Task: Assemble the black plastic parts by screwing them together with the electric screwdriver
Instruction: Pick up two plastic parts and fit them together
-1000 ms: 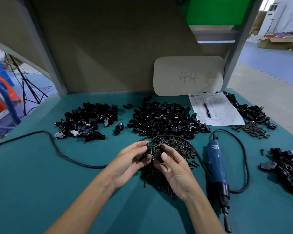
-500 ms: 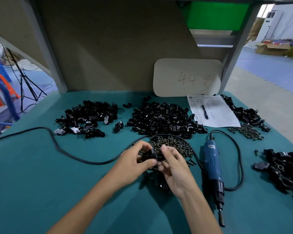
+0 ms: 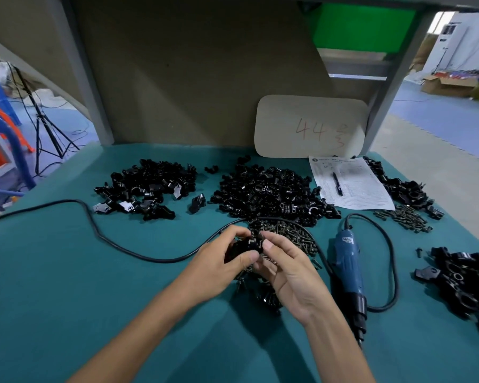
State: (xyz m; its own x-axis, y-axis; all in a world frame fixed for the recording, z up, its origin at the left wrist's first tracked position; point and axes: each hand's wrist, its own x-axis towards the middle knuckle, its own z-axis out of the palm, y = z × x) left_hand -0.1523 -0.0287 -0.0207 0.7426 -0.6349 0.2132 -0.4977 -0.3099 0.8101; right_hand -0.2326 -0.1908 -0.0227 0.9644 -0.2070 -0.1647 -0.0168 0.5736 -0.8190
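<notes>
My left hand and my right hand meet over the table's middle, both pinching a small black plastic part between fingers and thumbs. Under them lies a heap of dark screws. The blue electric screwdriver lies flat on the green table, just right of my right hand, bit toward me. Heaps of loose black parts lie behind: a left pile and a larger middle pile.
More black parts sit at the right edge and back right, with a second screw heap. A paper sheet with a pen and a cardboard sign stand behind. The screwdriver's black cord runs off left.
My hands have closed together on the black part and drawn slightly nearer to me. The screwdriver has stayed in place.
</notes>
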